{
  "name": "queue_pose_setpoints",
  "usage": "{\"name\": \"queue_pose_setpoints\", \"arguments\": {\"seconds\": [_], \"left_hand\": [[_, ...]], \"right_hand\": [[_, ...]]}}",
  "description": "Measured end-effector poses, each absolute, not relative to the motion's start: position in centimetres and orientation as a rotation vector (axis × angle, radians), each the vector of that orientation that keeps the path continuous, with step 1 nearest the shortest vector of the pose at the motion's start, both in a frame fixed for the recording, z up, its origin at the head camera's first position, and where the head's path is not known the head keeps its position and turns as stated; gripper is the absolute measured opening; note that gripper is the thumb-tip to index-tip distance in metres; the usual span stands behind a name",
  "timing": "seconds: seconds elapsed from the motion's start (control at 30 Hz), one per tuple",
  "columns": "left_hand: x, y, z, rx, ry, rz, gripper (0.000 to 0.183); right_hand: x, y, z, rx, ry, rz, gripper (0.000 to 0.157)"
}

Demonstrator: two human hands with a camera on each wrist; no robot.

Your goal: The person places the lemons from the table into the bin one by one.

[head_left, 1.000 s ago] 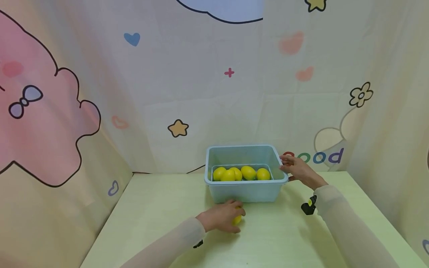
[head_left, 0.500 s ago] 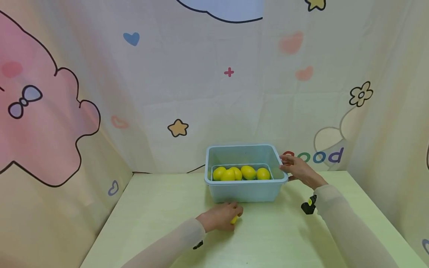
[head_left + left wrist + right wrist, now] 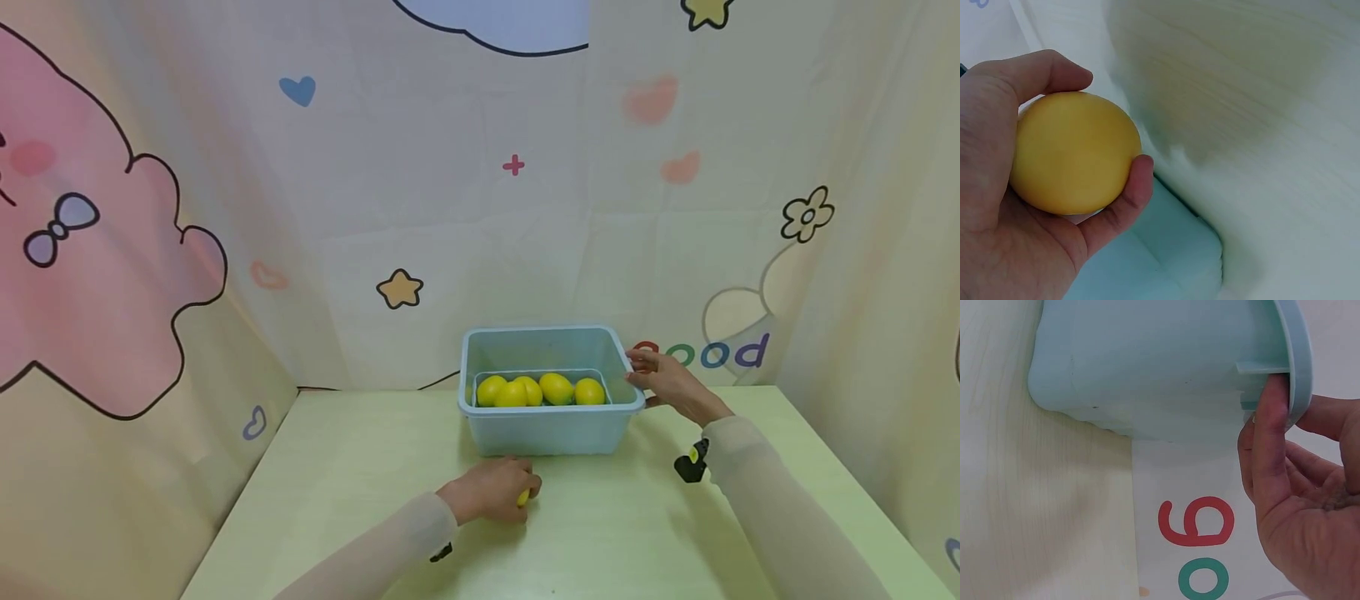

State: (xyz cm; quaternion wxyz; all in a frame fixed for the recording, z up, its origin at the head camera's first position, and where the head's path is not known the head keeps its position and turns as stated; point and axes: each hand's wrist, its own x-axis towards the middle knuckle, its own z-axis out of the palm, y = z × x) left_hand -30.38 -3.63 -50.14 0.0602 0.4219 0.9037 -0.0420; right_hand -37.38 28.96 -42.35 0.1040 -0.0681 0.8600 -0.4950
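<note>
My left hand (image 3: 491, 490) grips a yellow lemon (image 3: 1075, 153) just above or on the table, in front of the bin; the head view does not show whether it touches the tabletop. In the left wrist view, thumb and fingers curl round the fruit's sides. A light blue plastic bin (image 3: 547, 433) stands upright at the back of the table. Several lemons (image 3: 556, 388) lie on its floor. At the bin's right end, my right hand (image 3: 675, 385) holds the rim (image 3: 1300, 356), with fingers tucked under the lip and the thumb on the other side.
The pale wooden table (image 3: 360, 467) ends at a printed curtain (image 3: 390, 183) close behind the bin. More curtain hangs at both sides. Black wrist devices (image 3: 692, 462) sit near the sleeves.
My left hand has drawn slightly left and its fingers have closed further round the lemon, now mostly covered in the head view. The right hand and the bin stay in place.
</note>
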Motion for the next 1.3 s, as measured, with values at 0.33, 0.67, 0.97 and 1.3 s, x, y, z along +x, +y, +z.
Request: {"name": "queue_pose_setpoints", "arguments": {"seconds": [0.33,0.67,0.97,1.3], "left_hand": [[-29.7,-4.0,-48.6,1.396,2.761,-0.13,0.017],[-28.7,-4.2,-46.2,1.444,2.779,-0.137,0.02],[-28.6,-4.1,-44.2,1.509,2.81,-0.076,0.021],[-29.1,-4.2,-41.5,1.534,2.884,-0.086,0.019]], "right_hand": [[-37.4,29.0,-42.5,-0.197,2.542,-1.457,0.064],[-37.5,29.1,-42.5,-0.19,2.54,-1.459,0.065],[-37.5,29.1,-42.6,-0.186,2.528,-1.479,0.064],[-37.5,29.2,-42.6,-0.205,2.52,-1.485,0.065]]}}
